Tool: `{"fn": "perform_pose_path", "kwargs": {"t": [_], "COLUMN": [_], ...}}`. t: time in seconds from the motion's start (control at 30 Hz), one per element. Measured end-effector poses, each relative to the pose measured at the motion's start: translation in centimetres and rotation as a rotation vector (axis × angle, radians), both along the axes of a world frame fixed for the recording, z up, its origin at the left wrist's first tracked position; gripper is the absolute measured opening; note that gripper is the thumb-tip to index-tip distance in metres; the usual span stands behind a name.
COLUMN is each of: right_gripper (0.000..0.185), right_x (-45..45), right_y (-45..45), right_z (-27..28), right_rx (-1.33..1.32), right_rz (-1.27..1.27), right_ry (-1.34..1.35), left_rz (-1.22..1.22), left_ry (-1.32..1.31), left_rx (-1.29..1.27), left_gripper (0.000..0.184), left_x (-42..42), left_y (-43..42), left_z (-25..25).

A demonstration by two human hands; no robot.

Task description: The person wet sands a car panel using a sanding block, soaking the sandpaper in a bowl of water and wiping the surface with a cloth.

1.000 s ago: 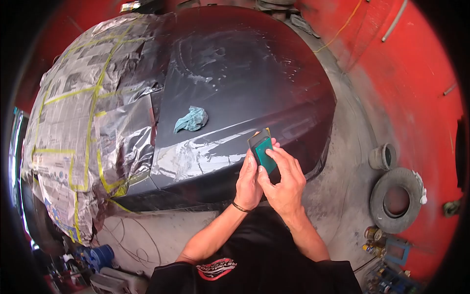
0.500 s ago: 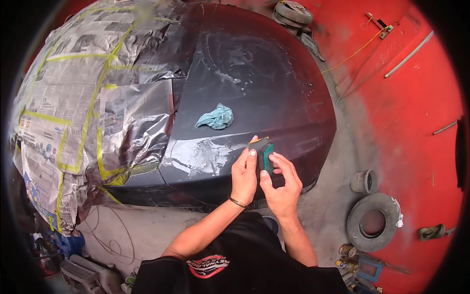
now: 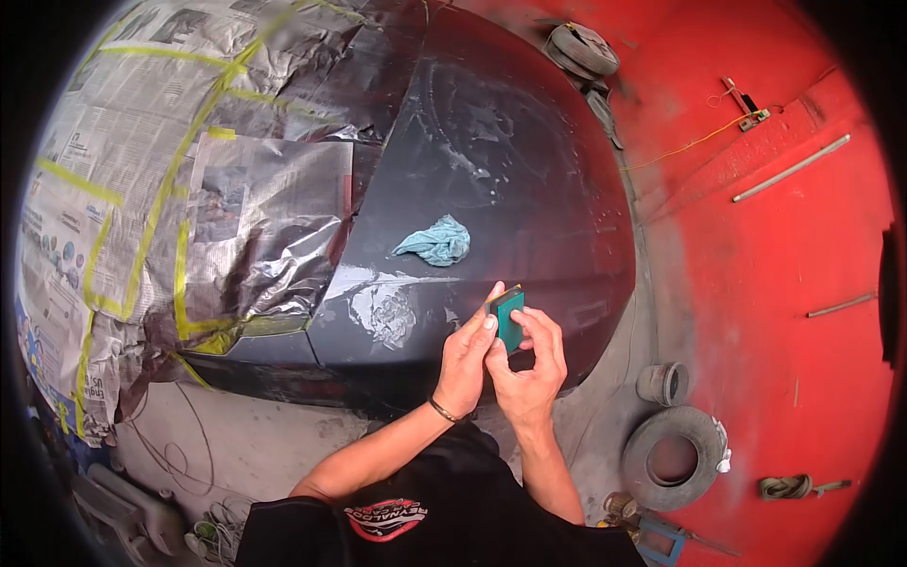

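Observation:
My left hand (image 3: 463, 364) grips a dark grey sheet that looks like sandpaper (image 3: 495, 304), thumb on the near side. Against it lies a flat green sanding block (image 3: 510, 319), pinched by the thumb and fingers of my right hand (image 3: 531, 369). Both are held above the edge of a dark car hood (image 3: 529, 198). Beyond my hands, a crumpled light-blue cloth (image 3: 439, 242) rests on the hood. A wet, whitish patch (image 3: 383, 312) shines on the panel left of my hands.
Newspaper (image 3: 274, 236) and yellow tape cover the car on the left. On the floor at right are a tyre (image 3: 638, 463), a bucket (image 3: 663, 384) and a blue frame (image 3: 661, 541). A cable (image 3: 170, 454) lies on the floor at lower left. A red wall (image 3: 756, 312) stands at right.
The green block and the dark sheet, apart at an angle before, now lie flat together. My hands have come closer to each other. The camera view has shifted somewhat.

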State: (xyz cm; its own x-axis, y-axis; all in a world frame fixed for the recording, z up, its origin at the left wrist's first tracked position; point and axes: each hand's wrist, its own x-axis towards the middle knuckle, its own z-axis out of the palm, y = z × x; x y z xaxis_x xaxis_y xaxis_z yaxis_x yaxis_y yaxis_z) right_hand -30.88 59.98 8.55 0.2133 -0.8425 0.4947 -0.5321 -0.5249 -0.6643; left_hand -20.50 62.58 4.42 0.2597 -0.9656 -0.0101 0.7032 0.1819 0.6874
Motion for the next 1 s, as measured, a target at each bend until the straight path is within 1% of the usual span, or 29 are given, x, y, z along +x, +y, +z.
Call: {"fn": "perform_pose_path", "kwargs": {"t": [0.03, 0.13, 0.23, 0.33, 0.43, 0.47, 0.57, 0.6, 0.63, 0.7, 0.73, 0.77, 0.83, 0.9, 0.93, 1.0], "right_gripper": [0.049, 0.050, 0.047, 0.043, 0.042, 0.041, 0.037, 0.036, 0.036, 0.037, 0.038, 0.040, 0.044, 0.045, 0.045, 0.043], "right_x": [-0.1, -0.7, -1.5, -2.2, -2.8, -2.9, -3.0, -2.8, -2.9, -3.6, -3.8, -3.6, -3.2, -3.4, -3.4, -3.5], "right_y": [-0.2, -1.1, -2.1, -3.1, -5.0, -5.3, -7.4, -8.1, -9.2, -12.3, -14.2, -15.9, -19.4, -23.1, -23.8, -24.2], "right_z": [0.0, -0.3, -0.4, -0.7, 0.2, 0.4, 0.8, 1.0, 0.6, -1.5, -3.3, -4.0, -5.8, -9.6, -10.5, -11.6], "right_rx": [0.032, 0.078, 0.104, 0.138, -0.004, 0.156, 0.216, 0.232, 0.226, 0.214, 0.281, 0.442, 0.287, 0.121, 0.040, -0.007], "right_rz": [0.002, 0.036, 0.064, 0.125, 0.180, 0.206, 0.256, 0.269, 0.269, 0.273, 0.234, 0.179, 0.070, 0.075, 0.076, 0.060], "right_ry": [-0.021, -0.075, -0.064, -0.033, 0.092, -0.024, -0.104, -0.150, -0.140, -0.126, -0.173, -0.222, 0.047, 0.173, 0.237, 0.267], "left_rz": [0.008, -0.130, -0.162, -0.104, -0.156, -0.167, -0.154, -0.150, -0.138, -0.067, 0.003, 0.123, 0.462, 0.528, 0.556, 0.455], "left_ry": [-0.012, 0.337, 0.380, 0.347, 0.398, 0.434, 0.442, 0.479, 0.404, -0.037, -0.245, -0.365, -1.301, -1.697, -1.892, -1.946], "left_rx": [-0.001, -0.027, -0.040, 0.016, 0.041, 0.041, -0.027, -0.020, -0.005, 0.150, 0.175, 0.175, 0.090, 0.308, 0.423, 0.412], "left_gripper": [0.057, 0.061, 0.064, 0.066, 0.066, 0.067, 0.062, 0.061, 0.061, 0.059, 0.058, 0.058, 0.062, 0.065, 0.067, 0.068], "left_x": [-0.2, 0.3, -0.3, -0.8, 0.0, 0.2, 0.6, 0.9, 1.5, 2.7, 3.1, 3.0, 4.9, 5.7, 6.1, 7.6], "left_y": [-0.2, -0.5, -1.2, -2.0, -3.1, -3.5, -5.1, -5.7, -6.4, -7.5, -8.0, -8.4, -8.7, -9.5, -9.8, -10.4], "left_z": [-0.1, 0.2, -0.8, -1.1, -1.2, -1.1, -1.2, -0.3, 0.1, 1.9, 1.3, 0.6, -0.5, 0.0, 0.1, -2.5]}}
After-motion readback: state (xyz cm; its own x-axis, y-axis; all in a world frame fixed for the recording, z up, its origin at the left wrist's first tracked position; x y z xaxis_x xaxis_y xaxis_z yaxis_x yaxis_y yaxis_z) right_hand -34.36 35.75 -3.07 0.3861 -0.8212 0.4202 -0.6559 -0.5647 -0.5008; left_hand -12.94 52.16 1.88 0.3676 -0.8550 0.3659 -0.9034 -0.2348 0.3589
